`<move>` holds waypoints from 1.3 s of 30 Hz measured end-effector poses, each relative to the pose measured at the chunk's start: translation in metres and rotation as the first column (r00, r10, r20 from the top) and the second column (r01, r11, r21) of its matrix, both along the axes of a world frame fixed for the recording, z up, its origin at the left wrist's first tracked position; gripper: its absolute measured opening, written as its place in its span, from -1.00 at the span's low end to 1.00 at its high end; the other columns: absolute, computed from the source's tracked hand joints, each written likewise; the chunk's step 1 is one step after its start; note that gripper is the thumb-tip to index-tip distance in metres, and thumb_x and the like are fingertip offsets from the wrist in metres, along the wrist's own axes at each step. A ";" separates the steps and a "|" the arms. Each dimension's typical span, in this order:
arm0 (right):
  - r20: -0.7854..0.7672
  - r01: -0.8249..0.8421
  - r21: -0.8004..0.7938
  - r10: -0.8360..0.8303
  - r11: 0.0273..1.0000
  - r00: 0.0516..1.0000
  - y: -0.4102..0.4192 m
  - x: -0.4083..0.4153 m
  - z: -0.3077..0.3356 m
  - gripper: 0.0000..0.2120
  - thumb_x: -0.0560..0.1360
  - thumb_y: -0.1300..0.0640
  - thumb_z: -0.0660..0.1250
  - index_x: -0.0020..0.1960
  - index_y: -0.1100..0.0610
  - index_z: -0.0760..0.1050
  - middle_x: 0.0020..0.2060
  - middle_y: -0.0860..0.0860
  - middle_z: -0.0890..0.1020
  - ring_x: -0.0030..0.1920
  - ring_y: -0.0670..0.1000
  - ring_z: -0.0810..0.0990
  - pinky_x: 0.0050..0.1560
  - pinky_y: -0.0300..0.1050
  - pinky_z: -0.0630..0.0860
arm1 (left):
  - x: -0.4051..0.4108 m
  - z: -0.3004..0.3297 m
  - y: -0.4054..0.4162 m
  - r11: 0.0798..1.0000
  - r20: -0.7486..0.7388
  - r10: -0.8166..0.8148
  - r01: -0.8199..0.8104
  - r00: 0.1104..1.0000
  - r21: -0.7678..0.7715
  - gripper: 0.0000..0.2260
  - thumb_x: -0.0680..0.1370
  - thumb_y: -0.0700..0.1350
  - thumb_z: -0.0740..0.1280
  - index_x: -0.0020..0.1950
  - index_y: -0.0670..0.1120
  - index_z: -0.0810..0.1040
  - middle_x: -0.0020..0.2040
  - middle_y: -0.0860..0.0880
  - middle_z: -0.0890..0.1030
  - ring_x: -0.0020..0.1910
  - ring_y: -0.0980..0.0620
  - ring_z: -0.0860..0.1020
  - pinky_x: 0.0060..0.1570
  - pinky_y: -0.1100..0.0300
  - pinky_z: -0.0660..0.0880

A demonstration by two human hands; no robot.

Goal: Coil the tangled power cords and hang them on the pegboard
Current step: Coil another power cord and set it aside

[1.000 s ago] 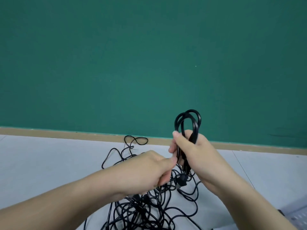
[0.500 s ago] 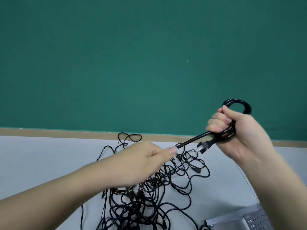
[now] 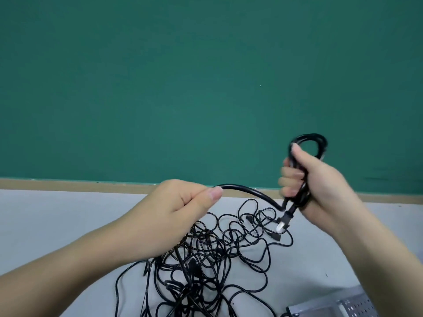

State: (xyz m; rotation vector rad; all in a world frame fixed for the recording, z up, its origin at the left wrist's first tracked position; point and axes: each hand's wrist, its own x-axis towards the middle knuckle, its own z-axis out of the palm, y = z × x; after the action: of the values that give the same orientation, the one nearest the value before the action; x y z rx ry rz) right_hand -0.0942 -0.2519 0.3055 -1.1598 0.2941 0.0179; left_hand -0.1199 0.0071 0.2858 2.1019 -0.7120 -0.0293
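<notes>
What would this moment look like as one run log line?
step: coiling | right hand: grips coil | left hand: pinches cord | cord pile: on table | pegboard: nothing hung

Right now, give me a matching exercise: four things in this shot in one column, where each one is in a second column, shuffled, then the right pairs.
Things:
1. coil
2. plug
3. tangle
4. pegboard

Places:
A. bottom right corner of the view
B. gripped in the right hand
C. spread on the grey surface below the left hand
D. hanging just under the right hand

Pairs: 1-B, 2-D, 3-C, 4-A
</notes>
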 end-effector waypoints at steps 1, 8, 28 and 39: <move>-0.015 -0.083 -0.070 0.082 0.994 0.997 0.012 -0.004 0.001 -0.60 0.56 -0.21 0.32 -0.20 0.09 0.36 -0.42 -0.09 0.17 -0.50 -0.11 0.12 -0.57 -0.29 0.18 | -0.001 0.002 -0.001 1.000 0.014 0.013 -0.013 1.000 -0.023 -0.46 0.59 0.35 0.10 -0.30 -0.08 0.20 -0.40 0.08 0.17 -0.39 0.07 0.15 -0.39 0.18 0.15; -0.156 -0.519 -0.262 0.495 0.814 0.855 0.073 -0.031 -0.006 -0.34 0.22 -0.61 0.35 -0.39 0.02 0.41 -0.47 -0.10 0.26 -0.54 -0.11 0.19 -0.52 -0.26 0.21 | 0.006 0.012 -0.004 0.981 0.102 0.184 -0.176 0.978 -0.086 -0.44 0.66 0.26 0.17 -0.36 -0.12 0.24 -0.43 0.07 0.19 -0.43 0.12 0.16 -0.42 0.25 0.13; 0.019 -0.786 0.142 0.792 0.602 0.610 0.029 -0.054 0.009 -0.81 0.62 0.06 0.30 -0.09 0.17 0.47 -0.37 -0.05 0.23 -0.42 -0.11 0.17 -0.44 -0.28 0.21 | 0.023 0.002 -0.005 0.978 -0.265 0.082 -0.129 0.961 -0.165 -0.36 0.51 0.46 0.18 -0.41 -0.08 0.33 -0.46 0.01 0.19 -0.45 -0.02 0.22 -0.28 0.06 0.35; 0.293 -0.735 0.409 0.685 0.541 0.667 0.010 -0.032 0.013 -0.77 0.75 0.09 0.09 0.06 0.20 0.43 -0.29 -0.03 0.23 -0.33 -0.06 0.19 -0.29 -0.17 0.21 | 0.028 -0.019 -0.021 0.962 -0.477 -0.157 0.026 0.865 -0.271 -0.49 0.66 0.27 0.11 -0.29 -0.07 0.44 -0.42 0.03 0.19 -0.41 0.00 0.19 -0.28 0.14 0.37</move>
State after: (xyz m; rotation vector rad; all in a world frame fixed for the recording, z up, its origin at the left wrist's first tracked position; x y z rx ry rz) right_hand -0.1259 -0.2420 0.3186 -0.6770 -0.2974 0.7345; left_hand -0.0924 -0.0137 0.2671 1.7047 -0.4695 -0.4912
